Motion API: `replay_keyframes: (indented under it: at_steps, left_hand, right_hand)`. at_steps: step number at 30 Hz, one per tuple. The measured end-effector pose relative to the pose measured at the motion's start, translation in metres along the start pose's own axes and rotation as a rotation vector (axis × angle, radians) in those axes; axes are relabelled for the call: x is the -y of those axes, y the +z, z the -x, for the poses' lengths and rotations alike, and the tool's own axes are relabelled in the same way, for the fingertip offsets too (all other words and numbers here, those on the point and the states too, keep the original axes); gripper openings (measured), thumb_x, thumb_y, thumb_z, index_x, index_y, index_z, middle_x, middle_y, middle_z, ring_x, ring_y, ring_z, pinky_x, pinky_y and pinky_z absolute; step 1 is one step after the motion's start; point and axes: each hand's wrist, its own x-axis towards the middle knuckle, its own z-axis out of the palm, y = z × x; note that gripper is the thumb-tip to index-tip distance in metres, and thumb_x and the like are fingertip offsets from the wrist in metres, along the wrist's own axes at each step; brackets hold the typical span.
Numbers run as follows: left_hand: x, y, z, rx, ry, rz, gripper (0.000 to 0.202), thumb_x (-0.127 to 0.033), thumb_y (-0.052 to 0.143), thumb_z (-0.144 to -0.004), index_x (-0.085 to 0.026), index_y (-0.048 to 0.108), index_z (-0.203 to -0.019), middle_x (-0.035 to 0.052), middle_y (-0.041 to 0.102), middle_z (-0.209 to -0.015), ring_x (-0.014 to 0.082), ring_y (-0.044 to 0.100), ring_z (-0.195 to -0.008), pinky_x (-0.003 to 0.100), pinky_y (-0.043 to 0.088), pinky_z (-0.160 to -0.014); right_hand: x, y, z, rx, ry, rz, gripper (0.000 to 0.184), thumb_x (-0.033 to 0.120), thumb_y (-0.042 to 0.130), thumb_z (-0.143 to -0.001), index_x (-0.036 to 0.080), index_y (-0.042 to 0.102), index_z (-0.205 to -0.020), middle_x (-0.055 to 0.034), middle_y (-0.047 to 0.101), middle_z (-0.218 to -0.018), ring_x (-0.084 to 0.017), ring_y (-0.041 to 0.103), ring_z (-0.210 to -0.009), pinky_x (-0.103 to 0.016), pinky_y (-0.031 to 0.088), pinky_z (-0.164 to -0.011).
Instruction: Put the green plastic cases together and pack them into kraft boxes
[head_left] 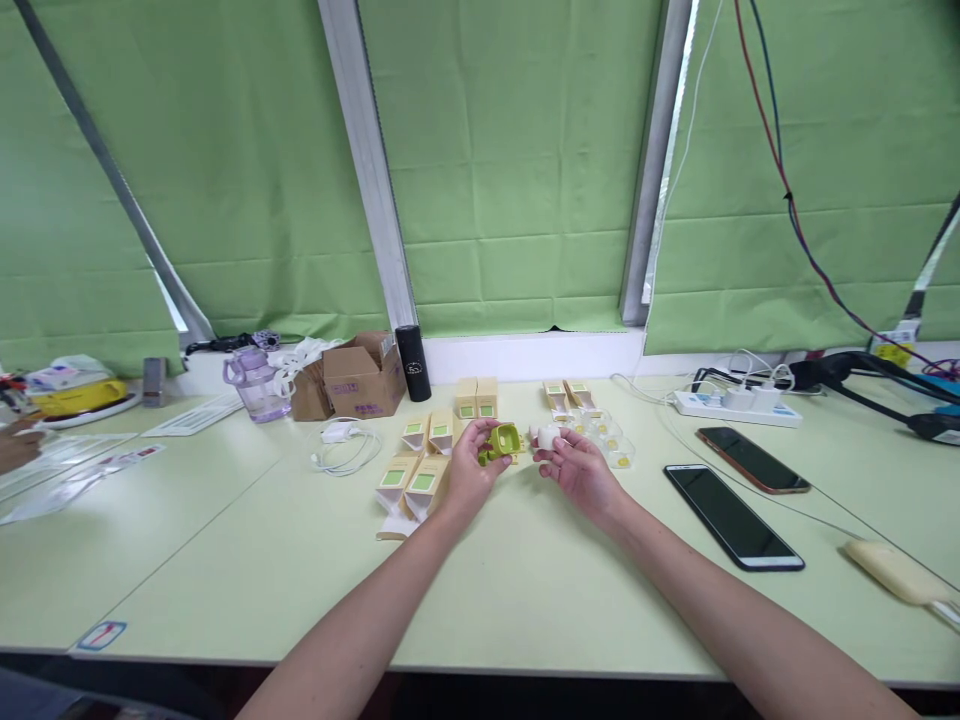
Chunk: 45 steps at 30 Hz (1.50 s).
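My left hand grips a small yellow-green plastic case, its hollow side facing me. Close beside it, my right hand pinches a small white rounded piece; its exact kind cannot be made out. The two pieces are held apart above the table. Behind my right hand lie several clear plastic packs with yellow spots in them. Left of my left hand stand several small cream boxes with green windows, some with flaps raised. Two similar boxes stand farther back, and more small boxes are at the back right.
Two phones and a cream power bank lie at right, near a power strip. Back left are a cardboard box, a black bottle, a purple jug and a white cable. Another person's hand shows far left.
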Motion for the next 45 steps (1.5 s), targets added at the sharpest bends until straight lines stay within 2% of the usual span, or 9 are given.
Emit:
replay_keyframes:
  at_steps: [6,12,18,20,26,29,35,39,45]
  left_hand:
    - [0.0,0.001,0.001,0.009,0.003,-0.008,0.052,-0.012,0.082,-0.07,-0.022,0.063,-0.116,0.0092,0.077,-0.123,0.0263,0.07,-0.119,0.036,0.053,-0.096]
    - [0.001,0.002,0.001,0.01,0.024,-0.05,0.048,-0.011,0.081,-0.07,-0.022,0.064,-0.114,0.0084,0.076,-0.122,0.026,0.07,-0.119,0.037,0.05,-0.098]
    - [0.0,0.002,0.003,0.005,0.025,-0.095,0.049,-0.009,0.08,-0.071,-0.023,0.066,-0.116,0.0081,0.076,-0.123,0.025,0.071,-0.117,0.037,0.051,-0.099]
    - [0.0,0.002,0.003,0.002,0.018,-0.129,0.048,-0.008,0.079,-0.072,-0.023,0.067,-0.116,0.0081,0.076,-0.123,0.0246,0.071,-0.115,0.038,0.051,-0.099]
    - [0.003,0.001,0.005,-0.032,0.011,-0.242,0.048,-0.008,0.078,-0.074,-0.023,0.07,-0.119,0.0083,0.072,-0.125,0.0253,0.068,-0.117,0.04,0.049,-0.103]
    - [0.004,0.001,0.005,-0.038,0.015,-0.28,0.048,-0.006,0.077,-0.075,-0.023,0.071,-0.12,0.0086,0.071,-0.125,0.025,0.067,-0.116,0.04,0.05,-0.103]
    - [0.006,0.0,0.005,-0.062,0.008,-0.309,0.05,-0.004,0.078,-0.073,-0.024,0.074,-0.118,0.0077,0.07,-0.123,0.0251,0.065,-0.114,0.04,0.05,-0.103]
    - [0.005,0.002,0.006,-0.057,0.031,-0.333,0.05,-0.002,0.076,-0.072,-0.025,0.075,-0.116,0.0078,0.068,-0.124,0.025,0.065,-0.113,0.042,0.051,-0.104]
    - [0.002,0.005,0.009,-0.016,0.047,-0.345,0.05,0.0,0.076,-0.071,-0.027,0.078,-0.112,0.0068,0.062,-0.125,0.0251,0.064,-0.117,0.041,0.052,-0.107]
  right_hand:
    - [-0.003,-0.001,0.0,-0.055,-0.014,0.007,0.054,0.039,0.104,-0.059,0.026,0.072,-0.1,-0.0023,0.076,-0.095,-0.019,0.067,-0.078,-0.031,0.051,-0.065]
    - [-0.002,0.0,0.001,-0.027,-0.034,0.065,0.048,0.037,0.101,-0.061,0.025,0.076,-0.1,-0.0041,0.075,-0.103,-0.017,0.064,-0.077,-0.031,0.052,-0.064]
    - [-0.002,0.004,0.002,-0.033,-0.028,0.085,0.05,0.036,0.102,-0.058,0.025,0.077,-0.1,-0.004,0.073,-0.103,-0.02,0.069,-0.079,-0.042,0.062,-0.078]
    - [-0.002,0.005,0.002,-0.051,-0.021,0.088,0.052,0.037,0.104,-0.057,0.024,0.076,-0.099,-0.0032,0.073,-0.101,-0.019,0.07,-0.077,-0.04,0.062,-0.074]
    - [-0.003,0.002,-0.002,-0.112,0.043,0.173,0.053,0.044,0.104,-0.059,0.021,0.077,-0.098,-0.0081,0.078,-0.108,-0.015,0.064,-0.071,-0.024,0.049,-0.049]
    - [-0.004,-0.004,-0.005,-0.151,0.086,0.182,0.05,0.041,0.104,-0.059,0.021,0.078,-0.098,-0.0082,0.079,-0.102,-0.015,0.064,-0.07,-0.024,0.05,-0.049]
    - [-0.003,-0.007,-0.008,-0.093,0.06,0.138,0.047,0.028,0.099,-0.057,0.02,0.082,-0.099,-0.0088,0.078,-0.094,-0.019,0.068,-0.072,-0.028,0.052,-0.053]
    - [-0.002,-0.004,-0.005,-0.084,0.034,0.227,0.046,0.034,0.1,-0.059,0.019,0.082,-0.098,-0.0051,0.076,-0.085,-0.015,0.061,-0.066,-0.026,0.048,-0.052]
    - [-0.002,0.001,-0.003,-0.1,-0.022,0.331,0.049,0.044,0.1,-0.057,0.02,0.081,-0.095,-0.0054,0.078,-0.09,-0.016,0.061,-0.067,-0.026,0.045,-0.051]
